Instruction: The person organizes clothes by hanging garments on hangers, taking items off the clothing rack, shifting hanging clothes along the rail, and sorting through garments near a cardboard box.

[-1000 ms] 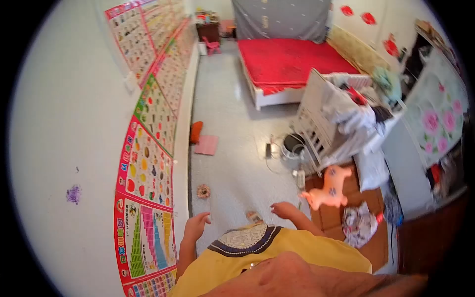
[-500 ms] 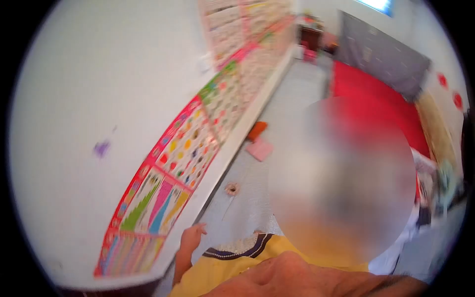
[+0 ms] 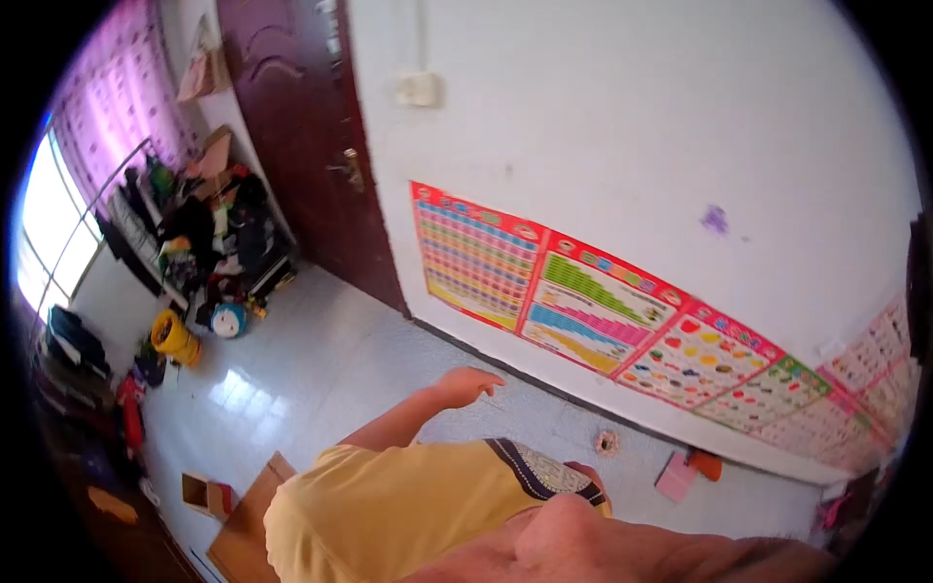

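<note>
My left hand [image 3: 471, 385] reaches out from the side of my yellow shirt [image 3: 389, 500], above the floor and near the foot of the white wall. Its fingers look loosely bent with a gap between them, and I see nothing held. The shirt has a dark band and a patterned pale panel [image 3: 554, 473] at its edge. Past that edge shows a small patch of skin [image 3: 589, 476]; I cannot make out which body part it is. My right hand cannot be identified in view.
Learning posters [image 3: 593, 306] line the white wall beside a dark red door [image 3: 301, 146]. Clothes and bags are heaped [image 3: 228, 223] by the window, near a yellow bucket [image 3: 175, 338]. On the floor lie a small ring-shaped object [image 3: 606, 444], a pink sheet [image 3: 676, 476] and a cardboard box [image 3: 202, 494].
My view has swung left, from the red-covered bed to the door and window side. The posters have shifted right in view. My left hand stays raised beside the shirt, holding nothing visible.
</note>
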A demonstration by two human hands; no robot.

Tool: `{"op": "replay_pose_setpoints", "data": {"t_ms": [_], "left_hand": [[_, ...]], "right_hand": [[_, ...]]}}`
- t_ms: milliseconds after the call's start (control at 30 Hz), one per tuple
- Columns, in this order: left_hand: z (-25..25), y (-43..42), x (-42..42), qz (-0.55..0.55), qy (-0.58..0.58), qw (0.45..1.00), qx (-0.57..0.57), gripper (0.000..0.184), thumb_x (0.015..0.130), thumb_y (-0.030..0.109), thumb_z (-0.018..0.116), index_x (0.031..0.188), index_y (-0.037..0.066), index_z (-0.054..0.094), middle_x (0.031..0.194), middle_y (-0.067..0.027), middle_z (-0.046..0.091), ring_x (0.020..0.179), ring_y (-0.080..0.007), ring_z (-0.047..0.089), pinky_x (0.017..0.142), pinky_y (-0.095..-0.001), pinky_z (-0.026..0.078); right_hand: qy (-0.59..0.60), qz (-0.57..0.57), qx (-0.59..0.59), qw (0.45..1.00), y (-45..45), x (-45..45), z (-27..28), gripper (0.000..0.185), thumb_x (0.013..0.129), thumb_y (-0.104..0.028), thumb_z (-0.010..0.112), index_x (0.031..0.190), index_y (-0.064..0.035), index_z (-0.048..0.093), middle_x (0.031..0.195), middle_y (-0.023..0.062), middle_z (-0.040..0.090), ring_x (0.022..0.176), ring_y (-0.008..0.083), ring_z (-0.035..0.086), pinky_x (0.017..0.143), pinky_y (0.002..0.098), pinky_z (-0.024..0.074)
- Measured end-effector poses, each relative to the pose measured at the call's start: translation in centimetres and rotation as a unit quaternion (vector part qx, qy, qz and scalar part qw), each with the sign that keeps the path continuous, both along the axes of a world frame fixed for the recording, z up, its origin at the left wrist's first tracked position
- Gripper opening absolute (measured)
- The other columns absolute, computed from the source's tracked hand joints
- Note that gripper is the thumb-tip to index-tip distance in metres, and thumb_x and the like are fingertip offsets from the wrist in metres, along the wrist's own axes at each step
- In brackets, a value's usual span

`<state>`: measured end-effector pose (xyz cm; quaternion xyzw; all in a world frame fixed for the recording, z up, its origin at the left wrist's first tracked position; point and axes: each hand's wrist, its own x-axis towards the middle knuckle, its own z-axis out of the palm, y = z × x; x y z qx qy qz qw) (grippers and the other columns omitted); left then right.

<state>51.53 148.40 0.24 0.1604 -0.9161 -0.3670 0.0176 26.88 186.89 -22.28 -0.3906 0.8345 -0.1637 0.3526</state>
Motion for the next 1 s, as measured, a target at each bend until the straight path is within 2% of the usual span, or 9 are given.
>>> {"op": "replay_pose_setpoints", "data": {"t_ms": [67, 167, 267, 333, 467, 600, 800, 900, 1000], "left_hand": [[-0.2, -2.2, 5.5, 0.061, 0.008, 0.998, 0.019, 0.035, 0.104, 0.016, 0.051, 0.133, 0.017, 0.070, 0.104, -0.0068, 0.078, 0.100, -0.0291, 0.073, 0.091, -0.0406, 0.055], [-0.1, -5.4, 13.3, 0.151, -0.002, 0.985, 0.080, 0.033, 0.105, 0.017, 0.053, 0.132, 0.015, 0.071, 0.097, -0.0071, 0.078, 0.094, -0.0266, 0.074, 0.087, -0.0392, 0.056], [0.5, -7.8, 20.0, 0.209, 0.035, 0.973, 0.095, 0.030, 0.106, 0.019, 0.056, 0.131, 0.014, 0.072, 0.093, -0.0071, 0.078, 0.089, -0.0245, 0.074, 0.084, -0.0377, 0.056], [0.4, -9.2, 23.6, 0.247, 0.048, 0.964, 0.090, 0.030, 0.106, 0.020, 0.057, 0.130, 0.014, 0.072, 0.094, -0.0065, 0.079, 0.089, -0.0237, 0.073, 0.083, -0.0372, 0.056], [1.6, -10.7, 29.6, 0.330, 0.075, 0.937, 0.086, 0.029, 0.107, 0.021, 0.058, 0.130, 0.013, 0.073, 0.095, -0.0058, 0.079, 0.089, -0.0235, 0.073, 0.083, -0.0366, 0.056], [1.8, -11.0, 33.7, 0.358, 0.117, 0.921, 0.098, 0.028, 0.106, 0.020, 0.058, 0.128, 0.012, 0.073, 0.096, -0.0059, 0.079, 0.089, -0.0234, 0.073, 0.083, -0.0372, 0.056], [0.4, -10.2, 39.0, 0.429, 0.144, 0.886, 0.101, 0.027, 0.106, 0.016, 0.057, 0.127, 0.008, 0.073, 0.095, -0.0081, 0.079, 0.088, -0.0232, 0.073, 0.083, -0.0368, 0.056], [-1.0, -10.1, 42.5, 0.479, 0.139, 0.858, 0.118, 0.027, 0.106, 0.014, 0.057, 0.127, 0.008, 0.072, 0.093, -0.0077, 0.078, 0.088, -0.0210, 0.074, 0.083, -0.0355, 0.056], [-4.0, -11.1, 45.6, 0.543, 0.158, 0.813, 0.142, 0.027, 0.106, 0.014, 0.058, 0.128, 0.009, 0.072, 0.092, -0.0069, 0.078, 0.087, -0.0189, 0.073, 0.082, -0.0341, 0.056]], "right_hand": [[0.001, 0.060, -0.039, 0.997, -4.6, 1.8, 1.2, 0.043, 0.096, -0.040, 0.068, 0.128, -0.0112, 0.071, 0.109, 0.0189, 0.076, 0.102, 0.0370, 0.073, 0.090, 0.0460, 0.0579], [0.104, 0.169, -0.155, 0.968, -13.3, 5.3, 2.7, 0.039, 0.098, -0.036, 0.066, 0.127, -0.0108, 0.071, 0.110, 0.0189, 0.076, 0.102, 0.0366, 0.073, 0.089, 0.0449, 0.0577], [0.028, 0.175, -0.166, 0.970, -22.2, 12.0, 12.7, 0.034, 0.100, -0.031, 0.063, 0.125, -0.0099, 0.072, 0.111, 0.0185, 0.076, 0.103, 0.0363, 0.073, 0.089, 0.0439, 0.0574], [0.022, 0.211, -0.180, 0.961, -27.4, 15.5, 16.1, 0.033, 0.101, -0.030, 0.063, 0.125, -0.0090, 0.072, 0.110, 0.0177, 0.076, 0.103, 0.0355, 0.073, 0.089, 0.0430, 0.0572], [0.018, 0.287, -0.209, 0.935, -35.9, 21.4, 19.9, 0.031, 0.101, -0.028, 0.063, 0.123, -0.0075, 0.073, 0.109, 0.0159, 0.076, 0.101, 0.0335, 0.073, 0.088, 0.0413, 0.0573], [-0.036, 0.324, -0.222, 0.919, -41.5, 25.5, 23.1, 0.029, 0.101, -0.025, 0.064, 0.122, -0.0072, 0.073, 0.109, 0.0142, 0.077, 0.100, 0.0313, 0.074, 0.087, 0.0398, 0.0576], [-0.015, 0.434, -0.179, 0.883, -50.8, 27.4, 23.1, 0.027, 0.100, -0.023, 0.064, 0.119, -0.0061, 0.074, 0.109, 0.0150, 0.077, 0.100, 0.0323, 0.073, 0.089, 0.0403, 0.0575], [0.053, 0.487, -0.231, 0.840, -57.9, 28.1, 22.2, 0.028, 0.100, -0.023, 0.063, 0.119, -0.0054, 0.074, 0.112, 0.0169, 0.076, 0.104, 0.0348, 0.072, 0.092, 0.0418, 0.0562], [0.060, 0.487, -0.263, 0.831, -66.8, 29.9, 22.8, 0.029, 0.099, -0.022, 0.063, 0.120, -0.0051, 0.073, 0.120, 0.0183, 0.073, 0.113, 0.0368, 0.068, 0.099, 0.0438, 0.0535]]}}
